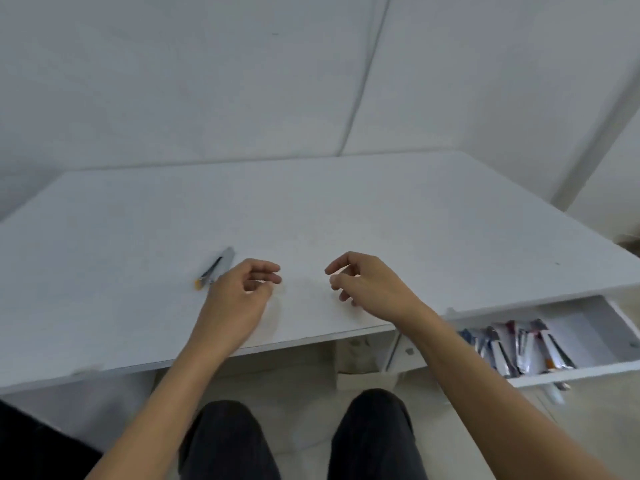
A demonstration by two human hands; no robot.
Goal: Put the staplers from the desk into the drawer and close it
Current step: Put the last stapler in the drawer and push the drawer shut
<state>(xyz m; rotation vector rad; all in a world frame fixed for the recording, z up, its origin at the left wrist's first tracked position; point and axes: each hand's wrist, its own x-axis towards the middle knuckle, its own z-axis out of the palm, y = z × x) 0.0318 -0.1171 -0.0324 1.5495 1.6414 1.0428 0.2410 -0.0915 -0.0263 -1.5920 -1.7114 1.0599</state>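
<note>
Now both hands (242, 289) hover loosely curled, empty; open drawer (588, 370) holds several staplers (512, 348).

Probably an office: white desk (346, 209), open drawer (588, 367) of staplers (519, 348).

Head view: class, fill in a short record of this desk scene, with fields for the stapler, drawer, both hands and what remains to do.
stapler: one on the desk, grey with an orange tip, just left of the left hand
drawer: open at right, several staplers inside
left hand: empty, fingers curled, over the desk
right hand: empty, fingers curled, over the desk
remaining: stapler to drawer, then close it
</note>
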